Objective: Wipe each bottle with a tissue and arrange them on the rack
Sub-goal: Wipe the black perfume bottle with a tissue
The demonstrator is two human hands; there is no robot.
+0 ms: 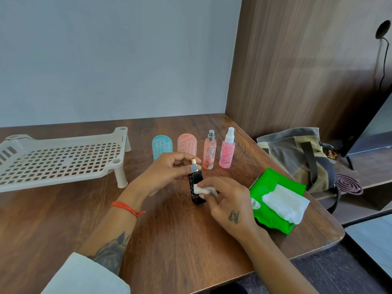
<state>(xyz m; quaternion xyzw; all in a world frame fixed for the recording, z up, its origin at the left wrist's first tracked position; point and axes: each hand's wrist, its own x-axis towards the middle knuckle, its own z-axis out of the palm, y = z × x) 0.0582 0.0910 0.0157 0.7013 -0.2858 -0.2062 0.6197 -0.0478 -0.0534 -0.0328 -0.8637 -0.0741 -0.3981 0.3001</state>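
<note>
A black bottle [196, 188] with a gold cap stands upright at the table's middle. My left hand [167, 172] pinches it at the cap and neck. My right hand [227, 201] presses a small folded white tissue [204, 189] against the bottle's right side. Behind them stand a teal bottle [161, 147], an orange bottle [187, 144], a peach spray bottle [210, 151] and a pink spray bottle [227, 150] in a row. The white perforated rack [61, 160] stands on short legs at the left, with nothing on it.
A green tissue pack [267, 187] with a loose white sheet [286, 202] on top lies at the right. The wooden table [169, 240] ends in a rounded corner near the pack. Beyond it, a grey-tan bag [297, 153] sits on a lower shelf.
</note>
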